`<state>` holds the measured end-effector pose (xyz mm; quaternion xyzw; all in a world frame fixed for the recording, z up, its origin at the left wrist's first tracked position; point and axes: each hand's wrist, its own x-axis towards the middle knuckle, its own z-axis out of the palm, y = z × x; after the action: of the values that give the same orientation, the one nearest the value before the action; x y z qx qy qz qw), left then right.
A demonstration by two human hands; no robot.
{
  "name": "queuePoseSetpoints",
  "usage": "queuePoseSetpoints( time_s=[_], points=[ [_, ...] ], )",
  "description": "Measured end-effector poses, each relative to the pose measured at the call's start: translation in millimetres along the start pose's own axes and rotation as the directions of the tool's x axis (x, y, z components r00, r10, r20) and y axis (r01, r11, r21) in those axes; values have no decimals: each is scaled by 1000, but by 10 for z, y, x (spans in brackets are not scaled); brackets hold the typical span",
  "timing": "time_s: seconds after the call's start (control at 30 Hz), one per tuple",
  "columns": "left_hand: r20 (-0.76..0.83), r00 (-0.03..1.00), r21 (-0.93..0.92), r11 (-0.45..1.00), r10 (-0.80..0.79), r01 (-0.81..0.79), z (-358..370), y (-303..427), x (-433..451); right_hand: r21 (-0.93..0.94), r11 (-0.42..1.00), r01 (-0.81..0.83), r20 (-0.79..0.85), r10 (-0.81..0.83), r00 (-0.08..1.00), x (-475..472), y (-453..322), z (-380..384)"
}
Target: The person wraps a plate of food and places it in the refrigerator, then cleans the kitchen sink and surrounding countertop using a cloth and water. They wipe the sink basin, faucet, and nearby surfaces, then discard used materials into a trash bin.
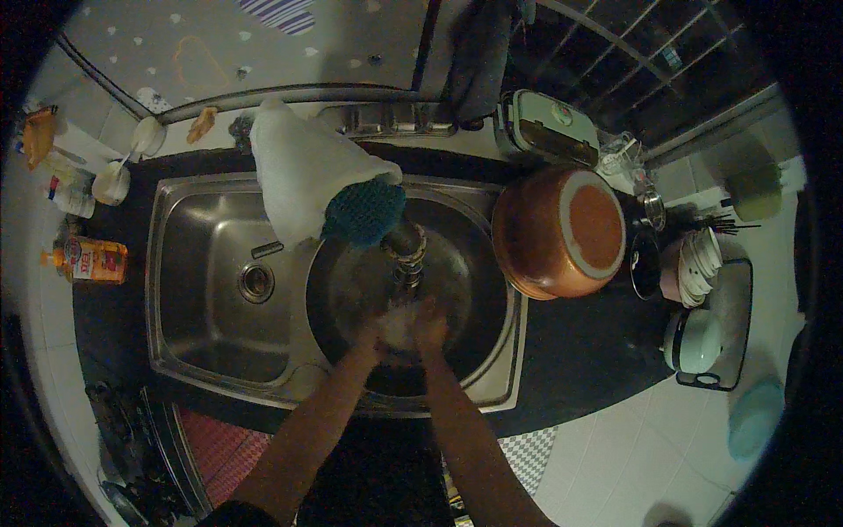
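A large dark round pan or basin (484, 323) sits over the right bowl of a stainless steel double sink (217, 211). Both my hands are inside it, blurred, under the outlet of a faucet (405, 253). My left hand (377, 332) is at the left of a pale, blurry patch that looks like running water, and my right hand (431, 326) is at its right. Whether either hand holds anything cannot be made out. Over the faucet hang a white cloth (303, 171) and a teal knitted cloth or scrubber (365, 209).
Right of the sink, a brown pot (560, 230) lies tipped, its base facing right. Beyond it are stacked bowls (698, 267), a pale lidded pot (695, 342) and a black wire rack (747, 316). An orange bottle (99, 260) lies at the left; a green box (553, 128) stands behind.
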<state>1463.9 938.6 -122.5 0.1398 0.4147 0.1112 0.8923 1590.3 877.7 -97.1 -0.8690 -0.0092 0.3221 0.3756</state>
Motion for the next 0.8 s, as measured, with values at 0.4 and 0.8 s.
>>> queuePoseSetpoints(
  time_s=[0.4, 0.8],
  points=[
    [337, 937, -163, 986, 87, -33, 331, 409, -170, -335, 757, 561, 358, -449, 819, -913, -529, -165],
    [64, 997, -358, 932, -44, 64, 711, 454, -262, -604, 463, 649, 469, -451, 759, -519, -176, 216]
  ],
)
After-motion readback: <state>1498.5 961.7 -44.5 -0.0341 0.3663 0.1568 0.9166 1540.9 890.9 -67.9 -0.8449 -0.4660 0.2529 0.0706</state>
